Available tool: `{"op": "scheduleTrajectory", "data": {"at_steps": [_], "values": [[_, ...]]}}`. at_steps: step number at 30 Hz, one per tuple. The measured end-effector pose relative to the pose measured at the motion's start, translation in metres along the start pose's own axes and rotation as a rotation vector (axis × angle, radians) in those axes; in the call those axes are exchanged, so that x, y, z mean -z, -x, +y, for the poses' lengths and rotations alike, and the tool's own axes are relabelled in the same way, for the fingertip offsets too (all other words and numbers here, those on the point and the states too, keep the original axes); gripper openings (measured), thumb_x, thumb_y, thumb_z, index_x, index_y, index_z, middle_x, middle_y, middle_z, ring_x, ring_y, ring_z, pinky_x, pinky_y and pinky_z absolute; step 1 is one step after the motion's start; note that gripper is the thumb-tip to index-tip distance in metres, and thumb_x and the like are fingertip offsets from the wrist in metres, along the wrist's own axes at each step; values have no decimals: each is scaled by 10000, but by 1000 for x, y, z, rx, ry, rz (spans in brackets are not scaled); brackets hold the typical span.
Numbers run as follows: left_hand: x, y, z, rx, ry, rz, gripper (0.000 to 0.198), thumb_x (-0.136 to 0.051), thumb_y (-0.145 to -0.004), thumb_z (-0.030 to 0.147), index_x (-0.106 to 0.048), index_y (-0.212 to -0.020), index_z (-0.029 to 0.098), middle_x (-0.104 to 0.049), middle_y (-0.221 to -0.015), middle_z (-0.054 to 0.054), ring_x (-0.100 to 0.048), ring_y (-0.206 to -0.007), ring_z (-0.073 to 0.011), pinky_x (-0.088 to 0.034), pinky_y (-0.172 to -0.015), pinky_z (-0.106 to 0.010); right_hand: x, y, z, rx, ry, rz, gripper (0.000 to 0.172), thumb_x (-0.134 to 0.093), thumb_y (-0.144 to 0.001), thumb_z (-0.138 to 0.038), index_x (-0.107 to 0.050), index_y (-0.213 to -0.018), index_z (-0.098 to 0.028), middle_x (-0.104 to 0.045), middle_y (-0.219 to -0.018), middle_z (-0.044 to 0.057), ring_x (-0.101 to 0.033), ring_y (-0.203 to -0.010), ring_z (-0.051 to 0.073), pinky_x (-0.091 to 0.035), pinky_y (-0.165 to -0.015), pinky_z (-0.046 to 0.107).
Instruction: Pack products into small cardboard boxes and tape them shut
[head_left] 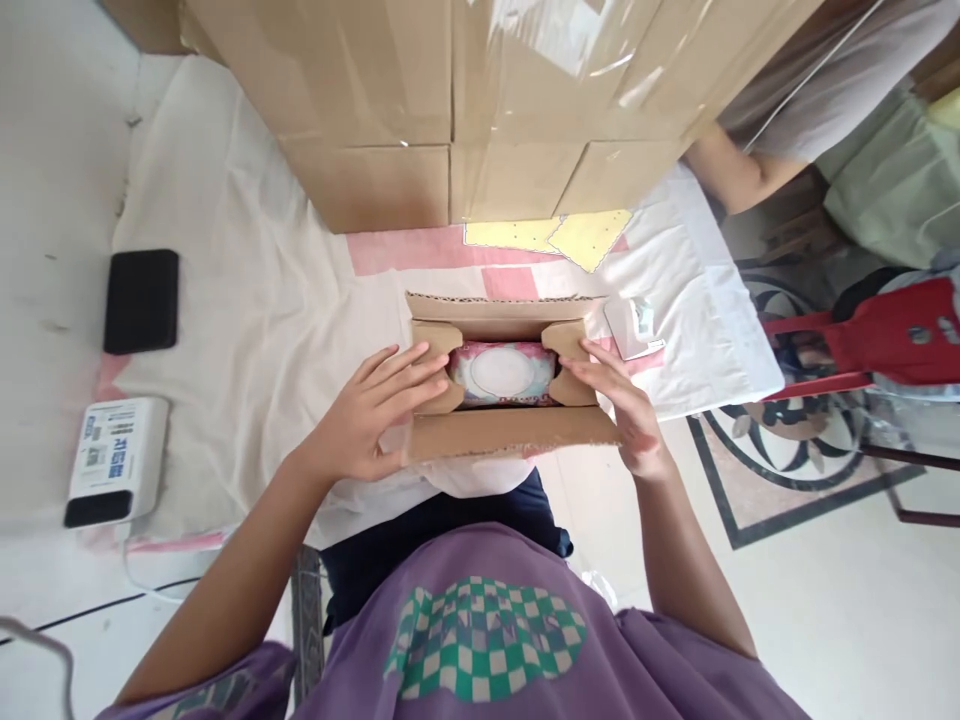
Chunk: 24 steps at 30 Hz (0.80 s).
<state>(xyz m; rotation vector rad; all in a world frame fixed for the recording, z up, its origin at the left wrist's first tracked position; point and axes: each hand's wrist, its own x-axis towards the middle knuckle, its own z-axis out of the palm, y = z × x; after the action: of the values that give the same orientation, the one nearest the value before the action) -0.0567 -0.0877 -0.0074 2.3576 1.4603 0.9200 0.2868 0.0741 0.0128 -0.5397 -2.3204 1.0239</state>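
A small cardboard box [517,428] lies on the cloth-covered table in front of me, its long flaps spread apart. Inside it is a pink and pale blue pack [502,373] with a white oval lid. My left hand [367,415] rests on the box's left end, fingers spread across the short flap there. At the right end, my right hand [622,405] touches the other short flap with its fingers extended and apart.
Large taped cartons [375,185] stand behind the box, with yellow paper pieces [517,235] before them. A black object [141,301] and a white device [116,460] lie left. A white packet [634,325] is right. Another person's arm [739,170] and a red chair [900,335] are beyond.
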Motion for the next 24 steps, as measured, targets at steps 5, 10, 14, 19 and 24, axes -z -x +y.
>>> {"op": "scheduleTrajectory", "data": {"at_steps": [5,10,14,19,24], "values": [[-15,-9,13,54,0,118,626,-531,-990,390,-343,-1576,274,-678,-1416,-129,-429,-1529,-299,-302,-1243,-574,3,9,6,66,36,17,790,-499,-926,-783,-487,-1552,-300,-635,-1477,120,-410,-1533,374,-355,-1227,660],[-28,-32,26,318,8,427,618,-525,-946,276,-318,-1527,253,-514,-1497,-189,-489,-1441,-310,-500,-1053,-531,-15,5,4,-93,155,234,790,-605,-1006,-364,-180,-1671,-325,-509,-1589,135,-384,-1550,327,-286,-1245,691],[-11,-47,31,376,-146,298,918,-696,-836,323,-173,-1589,278,-163,-1697,-211,-172,-1597,-416,-374,-1158,-651,-14,-4,1,-178,174,234,912,-615,-991,-360,-24,-1686,-346,-305,-1714,122,-238,-1614,330,-219,-1265,709],[17,-53,34,246,-310,-20,797,-623,-869,265,-272,-1585,278,-451,-1601,-185,-465,-1451,-396,-379,-1093,-585,-8,-12,8,-156,50,153,880,-644,-976,-355,-118,-1682,-362,-296,-1722,86,-215,-1621,306,-244,-1287,653],[12,-46,31,110,-488,-155,505,-558,-924,329,-578,-1427,367,-632,-1481,-62,-598,-1304,-309,-377,-1004,-486,-6,-20,12,-107,24,74,669,-638,-983,-403,-401,-1600,-309,-476,-1627,111,-378,-1543,305,-350,-1255,580]]}}
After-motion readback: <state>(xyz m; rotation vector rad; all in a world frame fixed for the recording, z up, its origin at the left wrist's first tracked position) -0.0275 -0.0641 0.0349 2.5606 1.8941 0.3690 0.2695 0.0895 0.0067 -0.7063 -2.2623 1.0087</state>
